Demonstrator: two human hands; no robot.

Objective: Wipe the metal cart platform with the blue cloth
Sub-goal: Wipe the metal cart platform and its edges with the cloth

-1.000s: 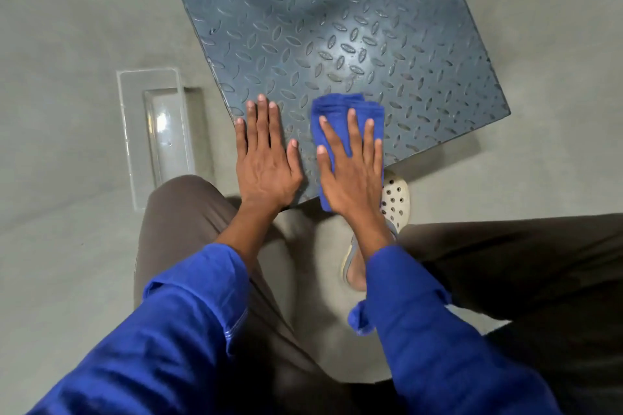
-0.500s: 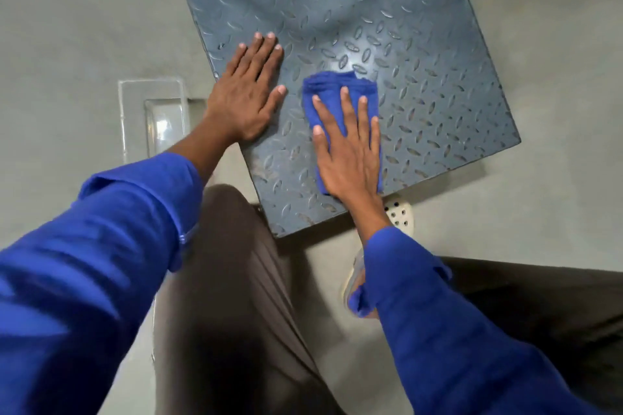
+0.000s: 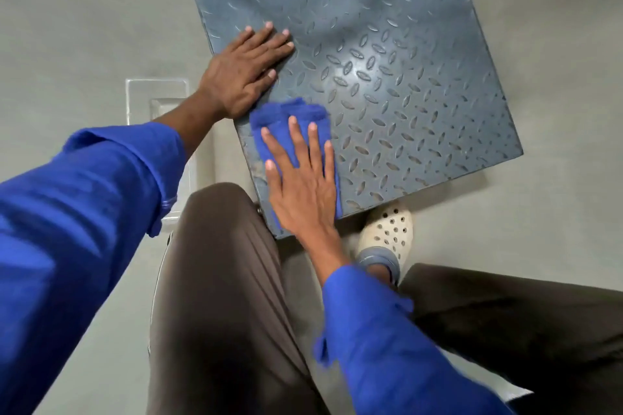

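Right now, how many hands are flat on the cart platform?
2. Left hand lies bare on the platform near its left edge; right hand presses the blue cloth at the near corner.

- The left hand (image 3: 241, 74) lies flat, palm down, just above the middle of the frame, its fingers together and pointing to the upper right.
- The right hand (image 3: 303, 185) lies flat at the centre, fingers spread and pointing up.
- Both forearms, in blue sleeves, reach in from the lower corners.
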